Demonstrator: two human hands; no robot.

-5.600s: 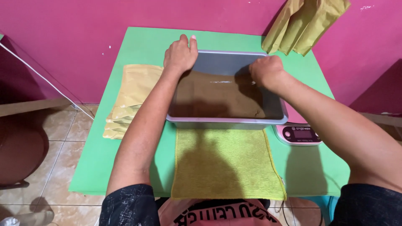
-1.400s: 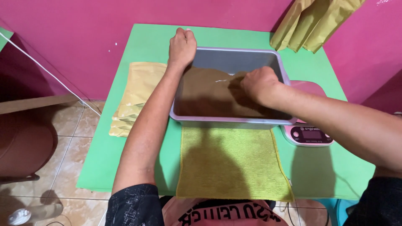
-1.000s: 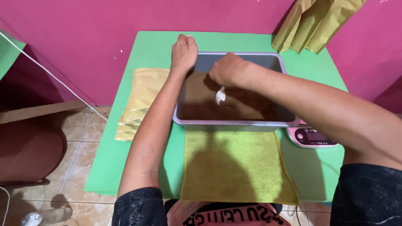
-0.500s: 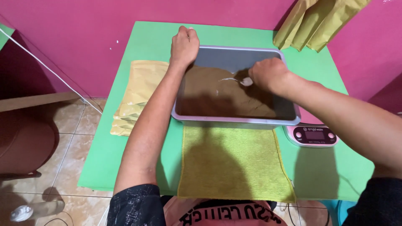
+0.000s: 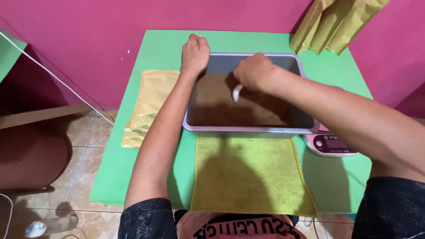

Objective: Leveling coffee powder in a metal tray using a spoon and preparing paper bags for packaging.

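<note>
Seen from above, a grey rectangular metal tray holding a layer of brown powder sits at the far middle of a green table. The left hand is curled closed over the tray's far left corner, while the right hand hovers over the powder, fingers closed around a small white spoon. A yellow-green cloth lies just in front of the tray, a pink scale at its right corner, and yellow paper bags to the left.
</note>
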